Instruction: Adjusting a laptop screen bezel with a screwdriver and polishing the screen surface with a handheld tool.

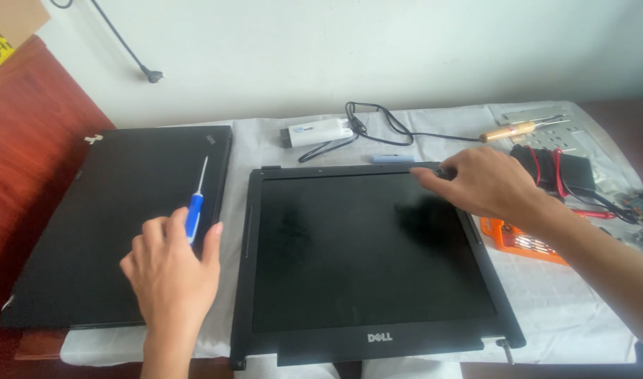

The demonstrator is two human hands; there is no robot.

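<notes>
Our hands work at a screen panel.
Left grip closes on a screwdriver; right fingertips pinch the bezel's top edge.

Your left hand hangs palm-down with fingers loosely curled, while your right hand reaches forward across your body, fingertips pinched together.

A blue-handled screwdriver is gripped by the left hand, just left of the black screen panel. The panel's upper right edge is pinched by the right hand; a closed laptop is seen further left.
</notes>
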